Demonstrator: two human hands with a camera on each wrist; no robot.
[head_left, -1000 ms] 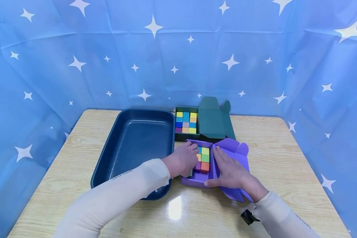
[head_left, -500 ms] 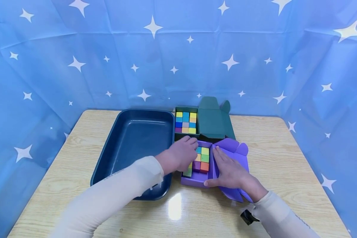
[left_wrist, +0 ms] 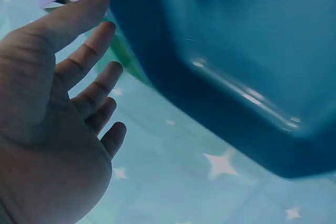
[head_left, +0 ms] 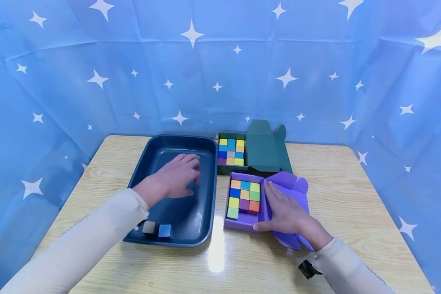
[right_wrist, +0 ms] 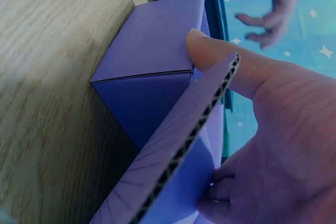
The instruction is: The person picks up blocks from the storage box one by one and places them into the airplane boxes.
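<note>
My left hand (head_left: pixel 176 175) hovers over the dark blue tray (head_left: pixel 212 196), its fingers spread and holding nothing. Two cubes lie in the tray's near left corner: a greyish cube (head_left: pixel 149 227) and a blue cube (head_left: pixel 164 231). To the tray's right stands the open purple box (head_left: pixel 240 227), with rows of coloured cubes inside and bare floor at its near end. My right hand (head_left: pixel 288 214) rests on the purple lid beside the hinge, fingers straight. In the right wrist view its thumb (right_wrist: pixel 210 51) touches the box's near wall at the top edge.
Behind the purple box is an open green box (head_left: pixel 232 169) filled with coloured cubes, its lid folded out to the right. A blue star-patterned cloth (head_left: pixel 220 61) hangs around the wooden table (head_left: pixel 338 196). A small black object (head_left: pixel 308 268) is by the right sleeve.
My left hand has left the purple box and moved left over the tray. The cubes it covered and the two cubes in the tray are now visible. My right hand has stayed put.
</note>
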